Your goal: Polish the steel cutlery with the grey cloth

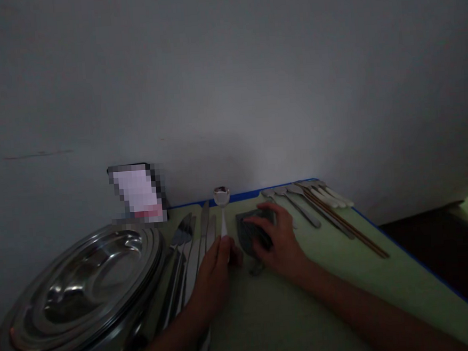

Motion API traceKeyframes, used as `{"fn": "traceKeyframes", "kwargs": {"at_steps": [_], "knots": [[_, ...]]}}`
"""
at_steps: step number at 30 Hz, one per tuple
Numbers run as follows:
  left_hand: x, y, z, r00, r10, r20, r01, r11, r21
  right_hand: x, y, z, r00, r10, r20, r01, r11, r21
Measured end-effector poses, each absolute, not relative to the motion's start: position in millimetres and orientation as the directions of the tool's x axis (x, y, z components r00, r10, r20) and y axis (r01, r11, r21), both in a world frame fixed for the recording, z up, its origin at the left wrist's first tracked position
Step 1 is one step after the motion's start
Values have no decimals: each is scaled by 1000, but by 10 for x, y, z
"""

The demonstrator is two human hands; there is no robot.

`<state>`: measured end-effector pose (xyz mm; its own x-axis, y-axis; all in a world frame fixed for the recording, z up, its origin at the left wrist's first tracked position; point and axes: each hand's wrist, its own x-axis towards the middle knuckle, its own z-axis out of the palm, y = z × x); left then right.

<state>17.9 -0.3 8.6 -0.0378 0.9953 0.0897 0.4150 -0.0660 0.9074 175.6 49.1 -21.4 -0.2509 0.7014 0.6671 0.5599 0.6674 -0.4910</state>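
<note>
My left hand (215, 270) pinches the white handle of a spoon (222, 208), whose shiny bowl points away toward the wall. Beside it, my right hand (281, 241) rests with curled fingers on a dark grey cloth (251, 233) bunched on the pale green table (345, 274). The two hands lie close together near the table's middle.
A stack of steel compartment trays (82, 293) fills the near left. Knives and forks (187, 253) lie between the trays and my left hand. More spoons and brown chopsticks (324, 206) lie at the far right by the blue table edge. A small upright card (137, 193) leans against the grey wall.
</note>
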Motion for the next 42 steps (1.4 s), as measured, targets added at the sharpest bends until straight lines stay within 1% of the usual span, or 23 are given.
{"fn": "traceKeyframes", "kwargs": {"at_steps": [2, 4, 6, 7, 8, 10, 12, 13, 14, 16, 18, 20, 23, 26, 28, 31, 33, 35, 39, 42], "knots": [[182, -3, 77, -22, 995, 97, 394, -80, 916, 1746, 539, -228, -177, 750, 637, 521, 621, -586], [183, -4, 67, -8, 996, 91, 370, -82, 925, 1756, 587, -227, -139, 797, 588, 421, 585, -694], [179, -5, 56, -6, 997, 83, 350, -76, 934, 1774, 614, -216, -133, 825, 550, 332, 560, -759], [175, -6, 51, -10, 997, 79, 348, -71, 935, 1782, 619, -211, -123, 830, 545, 313, 553, -772], [170, -7, 47, -12, 997, 78, 354, -69, 933, 1786, 619, -209, -100, 829, 550, 319, 551, -772], [159, -6, 44, -13, 997, 73, 393, -62, 917, 1787, 611, -212, -35, 810, 586, 396, 549, -736], [153, -3, 47, -7, 998, 68, 440, -58, 896, 1780, 595, -222, -9, 774, 633, 506, 550, -665], [152, -1, 50, -3, 998, 67, 455, -59, 888, 1775, 582, -225, -26, 757, 653, 549, 557, -623], [152, 1, 51, 2, 998, 68, 465, -61, 883, 1769, 567, -227, -64, 743, 667, 581, 571, -580], [155, 6, 48, 6, 997, 76, 475, -70, 877, 1756, 532, -223, -194, 731, 654, 616, 610, -499], [157, 10, 36, -2, 996, 88, 484, -76, 872, 1743, 500, -211, -333, 747, 576, 639, 628, -444], [159, 12, 18, -24, 994, 106, 493, -80, 866, 1732, 482, -198, -415, 781, 467, 671, 610, -423], [159, 11, -3, -51, 991, 125, 510, -82, 856, 1722, 489, -189, -425, 819, 386, 702, 567, -430], [160, 6, -9, -51, 991, 121, 529, -76, 845, 1729, 526, -200, -410, 826, 386, 687, 558, -465], [160, 2, -8, -50, 993, 107, 539, -64, 840, 1740, 552, -212, -385, 813, 437, 649, 575, -498], [160, -2, -7, -58, 994, 96, 532, -51, 845, 1752, 565, -223, -334, 755, 564, 546, 643, -537], [161, 1, -9, -73, 994, 87, 509, -38, 860, 1750, 555, -222, -330, 727, 602, 483, 678, -554], [161, 8, -14, -89, 993, 83, 489, -29, 872, 1741, 536, -213, -379, 726, 573, 449, 686, -573], [150, 24, -19, -119, 988, 96, 490, -26, 871, 1731, 510, -184, -519, 725, 453, 429, 680, -595], [138, 21, -7, -107, 991, 84, 513, -17, 859, 1751, 510, -170, -507, 746, 432, 350, 636, -688]]}}
